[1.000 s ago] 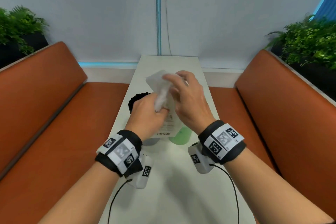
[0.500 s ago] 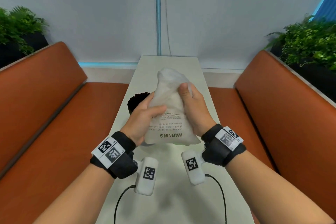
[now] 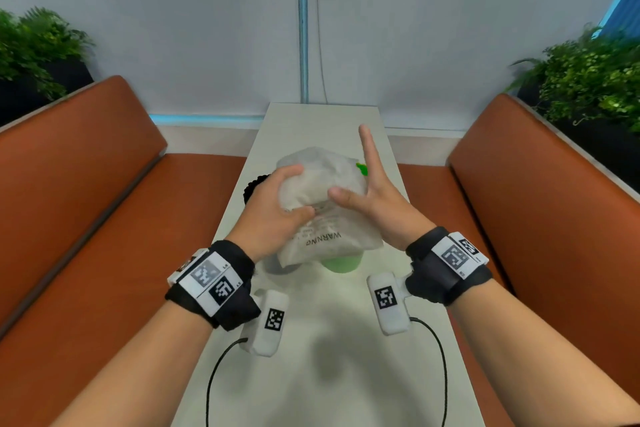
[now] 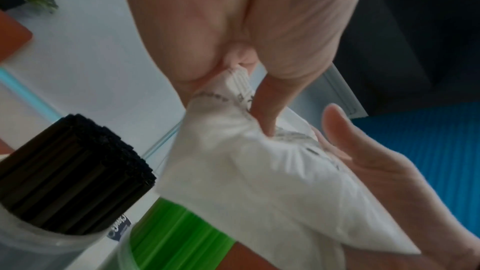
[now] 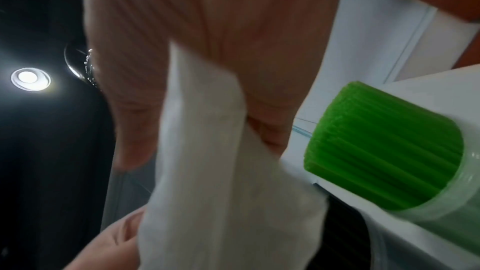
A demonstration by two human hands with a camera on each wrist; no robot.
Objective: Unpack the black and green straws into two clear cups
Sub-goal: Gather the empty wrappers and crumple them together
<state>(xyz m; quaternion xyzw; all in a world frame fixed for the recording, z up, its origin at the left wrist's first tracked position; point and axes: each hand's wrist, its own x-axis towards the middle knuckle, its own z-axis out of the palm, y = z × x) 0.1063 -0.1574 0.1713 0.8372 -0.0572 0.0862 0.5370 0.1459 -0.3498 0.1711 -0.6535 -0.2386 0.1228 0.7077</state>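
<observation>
A crumpled white plastic bag [image 3: 325, 191] printed with "WARNING" is held above the table [image 3: 329, 357]. My left hand [image 3: 280, 204] grips its left side, with fingers and thumb curled into the plastic [image 4: 259, 171]. My right hand [image 3: 375, 187] stands at the bag's right side with straight, spread fingers and its thumb touching the bag [image 5: 221, 171]. Black straws [image 4: 75, 173] stand bundled in a clear cup [image 4: 39, 249], partly hidden behind my left hand [image 3: 251, 185]. Green straws [image 5: 384, 147] fill a second clear cup [image 5: 454, 212], mostly hidden under the bag in the head view [image 3: 341, 265].
The narrow white table runs between two orange benches [image 3: 86, 201] [image 3: 536, 201] up to a grey wall. Potted plants [image 3: 588, 80] stand behind both benches. Cables from the wrist cameras trail over the near tabletop [image 3: 214, 374].
Both hands gripped the bag half a second ago. The right hand has since opened its fingers, and the left hand has bunched the bag tighter, uncovering the green straw tips.
</observation>
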